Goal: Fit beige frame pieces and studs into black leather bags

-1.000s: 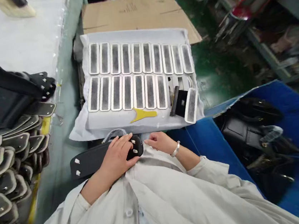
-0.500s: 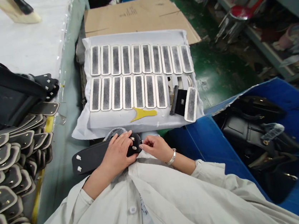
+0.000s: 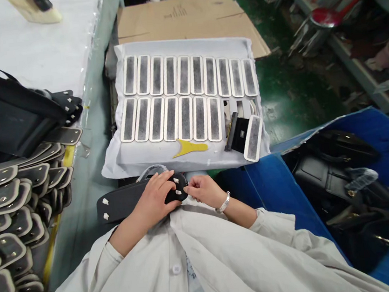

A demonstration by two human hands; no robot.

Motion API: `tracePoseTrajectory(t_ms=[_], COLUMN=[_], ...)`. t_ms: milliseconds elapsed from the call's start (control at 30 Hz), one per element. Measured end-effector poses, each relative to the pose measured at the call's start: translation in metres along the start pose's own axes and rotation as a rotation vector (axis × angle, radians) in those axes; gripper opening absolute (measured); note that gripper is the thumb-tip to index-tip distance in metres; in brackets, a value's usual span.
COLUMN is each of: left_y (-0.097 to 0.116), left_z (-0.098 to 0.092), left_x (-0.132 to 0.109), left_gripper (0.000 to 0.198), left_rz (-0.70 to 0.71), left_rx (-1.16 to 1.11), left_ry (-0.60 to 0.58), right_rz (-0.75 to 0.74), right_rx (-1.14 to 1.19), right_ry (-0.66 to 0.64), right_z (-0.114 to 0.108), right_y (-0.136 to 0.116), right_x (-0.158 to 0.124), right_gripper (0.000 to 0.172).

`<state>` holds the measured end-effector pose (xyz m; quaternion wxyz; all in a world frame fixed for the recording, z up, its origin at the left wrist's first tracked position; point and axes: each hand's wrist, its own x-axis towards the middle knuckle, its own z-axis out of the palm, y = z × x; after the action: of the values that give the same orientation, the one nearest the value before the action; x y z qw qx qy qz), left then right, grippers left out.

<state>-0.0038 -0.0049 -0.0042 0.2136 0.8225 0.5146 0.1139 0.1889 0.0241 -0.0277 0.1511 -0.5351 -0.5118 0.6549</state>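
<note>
A long black bag (image 3: pixel 121 202) lies across my lap, its narrow face with white-wrapped studs turned up. Over its right half my left hand (image 3: pixel 156 196) is curled, fingers on the far edge and thumb on the near side, gripping it. At the bag's right end my right hand (image 3: pixel 205 192) pinches thumb against forefinger, touching the rim; whatever is between the fingertips is too small to make out. A clear-wrapped handle (image 3: pixel 151 170) shows behind the bag. Beyond my hands, a yellow forked piece (image 3: pixel 190 147) rests on a white cloth (image 3: pixel 140 164).
Two rows of white-edged grey panels (image 3: pixel 185 118) lie on the cloth, with a black strap piece (image 3: pixel 238 134) at right. Stacked panels (image 3: pixel 7 249) and black bag parts (image 3: pixel 12 117) crowd the left table. A blue bin (image 3: pixel 274 198) with black bags stands right; cardboard (image 3: pixel 187 18) lies behind.
The whole view has shifted slightly, so things appear a little further right. Both hands keep nearly the same hold at the bag's right end.
</note>
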Motion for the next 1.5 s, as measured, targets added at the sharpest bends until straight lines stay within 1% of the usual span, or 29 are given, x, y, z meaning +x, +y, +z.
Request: tracePoseTrajectory(t_ms=[100, 167, 233, 267, 333, 367, 400, 433, 500, 633, 733, 833, 967, 1033, 1067, 1100, 1167, 1200, 1233, 1300, 1333, 1367, 1400, 1500], left_y=[0.004, 0.005, 0.006, 0.006, 0.006, 0.006, 0.007, 0.007, 0.008, 0.006, 0.005, 0.007, 0.002, -0.001, -0.002, -0.005, -0.014, -0.021, -0.03, -0.051, -0.062, -0.071, -0.079, -0.094], left_z=[0.002, 0.002, 0.001, 0.0, -0.001, -0.001, -0.002, -0.002, -0.002, -0.003, -0.006, -0.009, -0.009, -0.011, -0.015, -0.019, -0.03, -0.036, -0.04, -0.043, -0.043, -0.041, -0.039, -0.031], left_x=[0.0, 0.0, 0.001, 0.002, 0.003, 0.003, 0.004, 0.004, 0.004, 0.002, -0.001, -0.002, -0.002, -0.009, -0.016, -0.026, -0.054, -0.07, -0.088, -0.12, -0.133, -0.144, -0.151, -0.157], left_gripper=[0.021, 0.021, 0.022, 0.023, 0.023, 0.022, 0.022, 0.022, 0.021, 0.023, 0.027, 0.036, 0.05, 0.06, 0.062, 0.06, 0.042, 0.029, 0.021, 0.016, 0.016, 0.017, 0.019, 0.028], left_rz=[0.022, 0.034, 0.04, 0.04, 0.032, 0.024, 0.016, 0.008, -0.007, -0.054, -0.087, -0.087, -0.067, -0.063, -0.067, -0.087, -0.197, -0.301, -0.431, -0.719, -0.834, -0.914, -0.96, -0.965], left_rx=[0.045, 0.065, 0.079, 0.082, 0.082, 0.079, 0.075, 0.069, 0.054, 0.022, 0.006, -0.017, -0.047, -0.068, -0.085, -0.113, -0.203, -0.268, -0.331, -0.436, -0.492, -0.561, -0.642, -0.908], left_ry=[0.026, 0.03, 0.028, 0.025, 0.016, 0.011, 0.006, -0.001, -0.012, -0.01, -0.003, -0.006, 0.021, 0.059, 0.091, 0.139, 0.273, 0.358, 0.445, 0.586, 0.622, 0.639, 0.64, 0.603], right_rz=[-0.016, -0.085, -0.227, -0.324, -0.527, -0.613, -0.672, -0.699, -0.693, -0.649, -0.693, -0.843, -1.083, -1.158, -1.183, -1.196, -1.185, -1.167, -1.146, -1.119, -1.114, -1.11, -1.107, -1.098], right_rx=[-0.045, -0.165, -0.325, -0.409, -0.585, -0.677, -0.767, -0.848, -0.958, -1.035, -1.088, -1.155, -1.208, -1.242, -1.268, -1.299, -1.356, -1.378, -1.398, -1.424, -1.43, -1.433, -1.43, -1.396], right_ry=[-0.009, 0.048, 0.179, 0.244, 0.323, 0.335, 0.334, 0.328, 0.324, 0.311, 0.339, 0.37, 0.346, 0.295, 0.264, 0.234, 0.187, 0.169, 0.149, 0.1, 0.073, 0.044, 0.018, -0.037], right_z=[-0.001, -0.001, 0.001, 0.002, 0.004, 0.004, 0.004, 0.004, 0.003, 0.001, 0.0, 0.0, 0.005, 0.012, 0.017, 0.022, 0.033, 0.039, 0.045, 0.06, 0.068, 0.077, 0.086, 0.112], right_y=[0.002, 0.002, 0.001, 0.001, 0.0, 0.001, 0.001, 0.002, 0.003, 0.003, 0.002, 0.0, -0.011, -0.019, -0.024, -0.027, -0.033, -0.036, -0.038, -0.042, -0.044, -0.046, -0.048, -0.056], right_x=[0.001, 0.0, -0.003, -0.005, -0.008, -0.009, -0.01, -0.01, -0.009, -0.008, -0.008, -0.006, 0.006, 0.011, 0.012, 0.012, 0.014, 0.015, 0.017, 0.023, 0.027, 0.031, 0.035, 0.045], right_gripper=[0.019, 0.018, 0.007, 0.009, 0.03, 0.035, 0.036, 0.036, 0.036, 0.037, 0.036, 0.033, 0.035, 0.041, 0.044, 0.047, 0.052, 0.054, 0.055, 0.056, 0.057, 0.058, 0.059, 0.061])
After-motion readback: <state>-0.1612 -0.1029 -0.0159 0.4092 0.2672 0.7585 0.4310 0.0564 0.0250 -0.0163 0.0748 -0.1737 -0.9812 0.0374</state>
